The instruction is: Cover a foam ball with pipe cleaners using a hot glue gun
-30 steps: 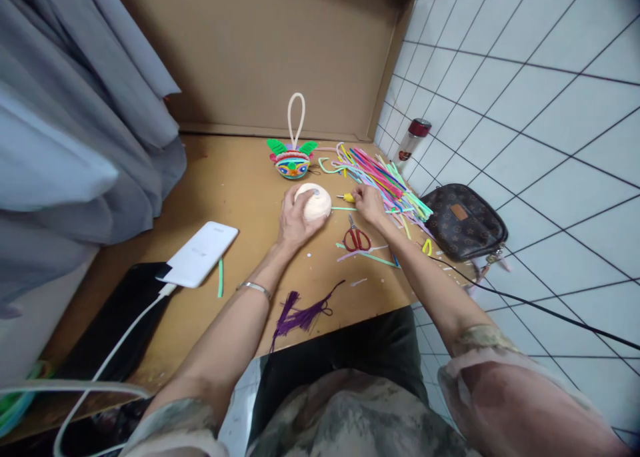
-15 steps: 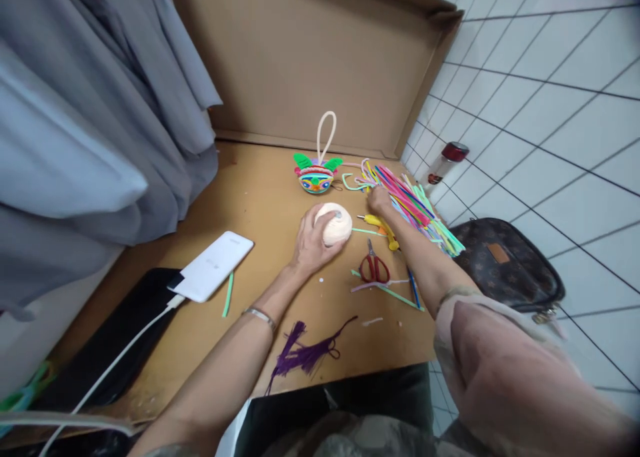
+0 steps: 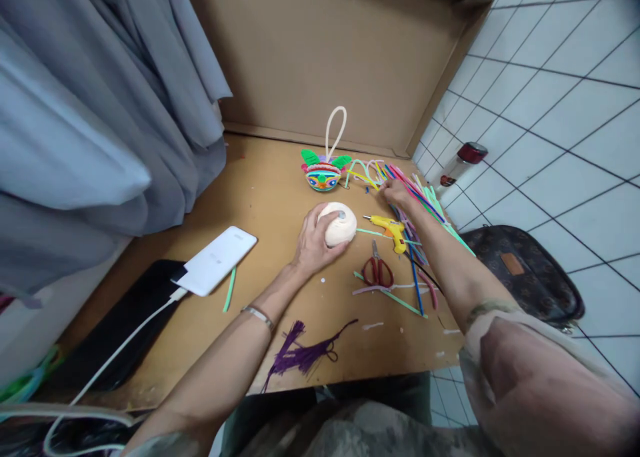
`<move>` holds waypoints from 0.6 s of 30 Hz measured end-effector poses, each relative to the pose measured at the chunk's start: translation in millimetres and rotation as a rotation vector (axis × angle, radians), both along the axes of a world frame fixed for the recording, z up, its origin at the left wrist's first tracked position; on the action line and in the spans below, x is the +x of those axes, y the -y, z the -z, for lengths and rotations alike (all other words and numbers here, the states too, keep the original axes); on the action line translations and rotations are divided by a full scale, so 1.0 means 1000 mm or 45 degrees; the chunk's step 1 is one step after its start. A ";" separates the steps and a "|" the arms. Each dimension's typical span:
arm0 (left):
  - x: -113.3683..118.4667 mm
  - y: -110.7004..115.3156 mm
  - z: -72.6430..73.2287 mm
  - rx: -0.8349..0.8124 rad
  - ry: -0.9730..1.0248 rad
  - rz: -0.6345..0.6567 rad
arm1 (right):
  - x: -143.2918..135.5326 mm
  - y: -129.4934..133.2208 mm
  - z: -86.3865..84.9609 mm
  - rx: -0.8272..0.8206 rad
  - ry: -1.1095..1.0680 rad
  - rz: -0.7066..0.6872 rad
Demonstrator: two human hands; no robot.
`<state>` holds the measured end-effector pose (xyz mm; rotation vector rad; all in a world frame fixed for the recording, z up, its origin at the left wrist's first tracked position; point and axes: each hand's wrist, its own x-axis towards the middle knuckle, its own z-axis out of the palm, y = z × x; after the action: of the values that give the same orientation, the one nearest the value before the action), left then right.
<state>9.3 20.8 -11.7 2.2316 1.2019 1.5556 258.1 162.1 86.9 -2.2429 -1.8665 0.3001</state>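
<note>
A cream-coloured ball (image 3: pixel 346 229) sits near the middle of the worktop (image 3: pixel 270 190), with the left hand (image 3: pixel 313 242) wrapped around its left and near sides; that grip is closed firmly about it, one digit lying across the top. Just right of the ball, a yellow glue gun (image 3: pixel 393 228) lies on its side, its nozzle pointing left towards the ball. The right hand (image 3: pixel 397 194) is beyond the glue gun, at a bundle of coloured strips (image 3: pixel 433 199); its fingers look bent, but the fingertips are too hidden to tell whether that grip is pinching any of them. Nearer the person, red-handled scissors (image 3: pixel 375 258) lie with the blades pointing away, a few loose strips (image 3: pixel 419 290) around the handles. Behind the ball stands a colourful animal-head ornament (image 3: pixel 323 178) with green ears and a tall white loop. A purple tassel (image 3: pixel 303 357) lies near the front edge, and a white flat device (image 3: pixel 217 260) with a white cable (image 3: pixel 136 332) lies to the left. At the right are a brown patterned bag (image 3: pixel 530 270) and a red-capped bottle (image 3: pixel 453 167); a cardboard panel (image 3: pixel 325 50) stands along the back.
</note>
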 end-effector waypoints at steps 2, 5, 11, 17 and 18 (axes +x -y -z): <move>0.000 -0.002 0.000 0.000 0.031 0.004 | 0.004 0.010 -0.019 0.044 0.022 0.018; -0.001 -0.006 0.001 0.010 0.107 0.025 | 0.004 0.027 -0.040 0.189 -0.007 0.091; -0.005 -0.013 0.001 -0.192 0.320 -0.108 | -0.025 0.073 -0.025 0.713 -0.258 0.396; -0.004 -0.010 -0.001 -0.202 0.343 -0.090 | -0.026 0.106 -0.024 0.857 -0.505 0.485; -0.004 -0.010 -0.001 -0.201 0.346 -0.085 | -0.023 0.107 -0.031 0.997 -0.604 0.500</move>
<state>5.1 30.5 -10.7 1.8314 1.2780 1.6602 234.9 54.8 117.8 -1.7231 -1.0154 0.0122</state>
